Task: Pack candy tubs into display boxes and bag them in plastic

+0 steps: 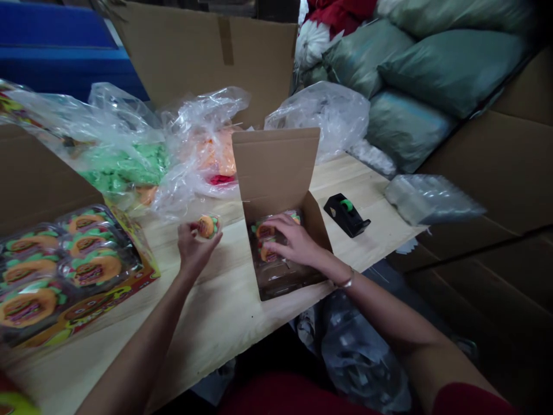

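My left hand [194, 245] is closed on a small toy burger [208, 226] in clear plastic, held just above the table between thumb and fingers. Inside an upright-lidded cardboard box [279, 167], my right hand [296, 239] reaches over more packed toy burgers [266, 253]. Its fingers and thumb are spread apart, touching the packs near the box's left side; part of the packs is hidden beneath the hand. At the left, a printed display carton [144, 253] holds several larger toy burgers [97, 268] in clear blister packs.
A black tape dispenser [347, 215] stands right of the box. Clear bags with green pieces [125, 167] and orange pieces [218, 153] lie along the table's back. Clear plastic trays [432, 199] sit at the right edge. Stuffed sacks [453, 69] are piled behind.
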`<state>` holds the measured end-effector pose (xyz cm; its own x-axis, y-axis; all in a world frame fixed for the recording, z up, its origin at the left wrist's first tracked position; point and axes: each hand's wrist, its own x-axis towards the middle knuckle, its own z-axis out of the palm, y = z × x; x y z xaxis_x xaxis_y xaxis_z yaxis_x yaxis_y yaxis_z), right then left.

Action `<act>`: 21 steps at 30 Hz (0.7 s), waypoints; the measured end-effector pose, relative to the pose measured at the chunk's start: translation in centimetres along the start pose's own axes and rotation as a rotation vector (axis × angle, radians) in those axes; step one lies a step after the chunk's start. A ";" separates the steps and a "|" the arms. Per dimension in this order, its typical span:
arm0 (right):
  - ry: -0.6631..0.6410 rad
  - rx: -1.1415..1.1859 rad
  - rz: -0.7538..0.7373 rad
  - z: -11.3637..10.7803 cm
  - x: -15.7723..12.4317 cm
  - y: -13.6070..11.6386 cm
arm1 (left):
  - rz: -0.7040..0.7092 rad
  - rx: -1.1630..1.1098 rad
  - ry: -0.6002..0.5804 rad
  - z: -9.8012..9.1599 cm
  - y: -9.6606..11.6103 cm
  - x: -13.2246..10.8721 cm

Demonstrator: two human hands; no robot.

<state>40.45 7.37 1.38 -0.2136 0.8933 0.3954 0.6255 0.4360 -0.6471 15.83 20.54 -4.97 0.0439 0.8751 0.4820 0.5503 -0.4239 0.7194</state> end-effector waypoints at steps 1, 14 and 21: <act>0.056 0.103 0.041 0.0 0.1 -1.1 | 0.090 -0.052 0.020 -1.0 1.6 -1.3; -0.404 0.061 0.119 -4.9 -1.2 0.1 | 0.909 0.113 -0.556 0.8 11.8 -6.4; -0.238 -0.488 0.198 -6.7 -2.8 1.1 | 0.648 0.458 -0.761 1.1 10.7 -5.8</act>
<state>46.75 4.59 3.93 -0.1851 0.9773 0.1034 0.9324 0.2079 -0.2958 22.35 11.15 -0.64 0.8525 0.4998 0.1534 0.4876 -0.8659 0.1114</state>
